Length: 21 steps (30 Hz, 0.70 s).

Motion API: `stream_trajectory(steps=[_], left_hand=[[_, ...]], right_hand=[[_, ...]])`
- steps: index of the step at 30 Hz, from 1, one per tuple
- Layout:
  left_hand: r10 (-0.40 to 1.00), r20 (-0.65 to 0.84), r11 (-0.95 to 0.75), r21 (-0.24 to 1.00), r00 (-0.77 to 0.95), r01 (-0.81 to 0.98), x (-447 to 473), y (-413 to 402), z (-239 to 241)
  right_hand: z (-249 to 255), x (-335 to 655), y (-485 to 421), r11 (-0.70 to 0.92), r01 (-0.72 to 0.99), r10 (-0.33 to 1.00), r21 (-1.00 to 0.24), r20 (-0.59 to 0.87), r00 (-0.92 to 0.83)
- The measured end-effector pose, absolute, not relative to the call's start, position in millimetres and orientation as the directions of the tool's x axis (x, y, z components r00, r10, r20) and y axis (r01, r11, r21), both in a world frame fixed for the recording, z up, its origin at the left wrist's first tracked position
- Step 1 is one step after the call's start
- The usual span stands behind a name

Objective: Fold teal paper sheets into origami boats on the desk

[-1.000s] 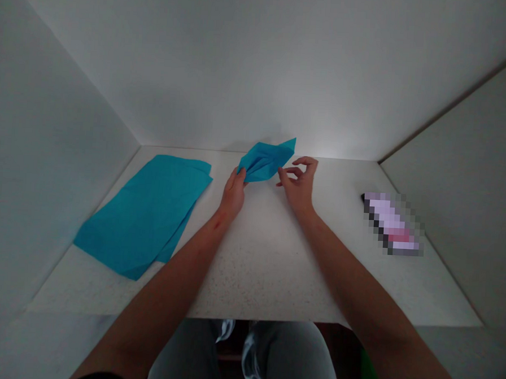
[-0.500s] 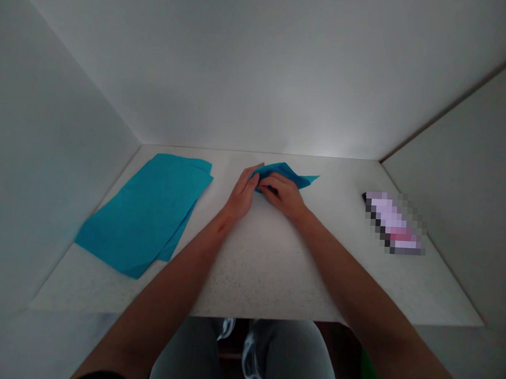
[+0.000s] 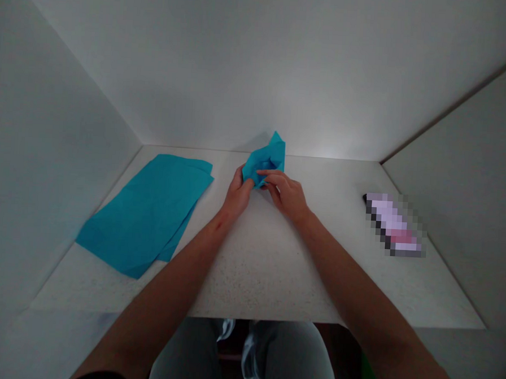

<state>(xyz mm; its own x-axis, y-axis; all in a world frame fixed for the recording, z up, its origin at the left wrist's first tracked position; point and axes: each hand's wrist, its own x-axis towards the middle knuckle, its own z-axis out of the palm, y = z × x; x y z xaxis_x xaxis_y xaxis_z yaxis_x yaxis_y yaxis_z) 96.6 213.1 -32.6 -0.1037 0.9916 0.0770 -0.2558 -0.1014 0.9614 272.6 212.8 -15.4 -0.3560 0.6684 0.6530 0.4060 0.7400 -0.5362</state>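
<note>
Left hand [image 3: 237,193]: mostly closed, gripping the lower-left part of the folded blue paper [image 3: 260,155], thumb on the near side, fingers going behind it. Right hand [image 3: 289,196]: half-curled, index finger reaching over the opening in the fold, other fingertips at the near lower edge; contact there, but can't tell if it's a real pinch. Folded paper is between both hands, at the far side of the white table [image 3: 266,264], in front of the back wall [image 3: 259,71]. Can't tell if its bottom touches the table. Pointed tip aims up and away, slightly right; long axis runs lower-left to upper-right, opening facing the person. Flat blue sheets [image 3: 143,215] overlap at left; blurred-out phone-like object [image 3: 394,226] lies at right, slanted, well apart from the hands.
</note>
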Motion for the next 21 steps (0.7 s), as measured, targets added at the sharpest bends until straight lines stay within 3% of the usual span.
stream_trajectory(steps=[3, 9, 14, 21], left_hand=[[0.996, -0.019, -0.014, 0.928, -0.085, -0.372, 92.7, 217.1, -30.3], [0.99, -0.132, 0.081, 0.844, -0.058, -0.531, 85.2, 223.2, -25.0], [0.98, -0.18, 0.084, 0.769, -0.088, -0.634, 83.4, 221.9, -20.9], [0.976, -0.113, -0.005, 0.843, -0.186, -0.538, 73.7, 228.9, -28.0]], right_hand=[[-13.6, 272.8, 212.3, 0.738, 0.356, 0.673, -0.573, 0.659, -0.336], [-12.3, 279.0, 210.5, 0.785, 0.323, 0.616, -0.528, 0.718, -0.324], [-17.0, 282.9, 213.8, 0.736, 0.357, 0.633, -0.576, 0.772, -0.061], [-19.7, 288.8, 231.5, 0.579, 0.346, 0.672, -0.738, 0.673, 0.311]])
